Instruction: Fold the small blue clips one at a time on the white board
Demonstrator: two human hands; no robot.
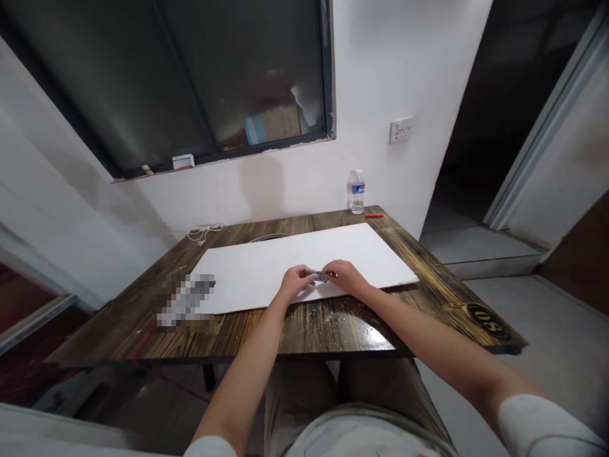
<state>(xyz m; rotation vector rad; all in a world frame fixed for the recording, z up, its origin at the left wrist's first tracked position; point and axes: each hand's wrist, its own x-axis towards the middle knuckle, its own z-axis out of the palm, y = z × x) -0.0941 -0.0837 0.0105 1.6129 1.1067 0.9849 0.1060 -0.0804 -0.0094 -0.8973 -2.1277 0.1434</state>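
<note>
Currently, the left hand [298,279] and the right hand [343,274] are close together, with their fingers on a small blue item [320,277] over the white board [285,263] on the bench [328,327]. How much is done or left, I cannot tell; the item is too small.

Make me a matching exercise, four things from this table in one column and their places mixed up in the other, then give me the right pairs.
1. Clear bottle
2. Pale cord
3. Small blue item
4. White board

A. Between left hand and right hand
B. Flat across the wooden table
C. Near the far right corner
D. Loosely bundled, far left

Pairs: 1-C, 2-D, 3-A, 4-B
</note>
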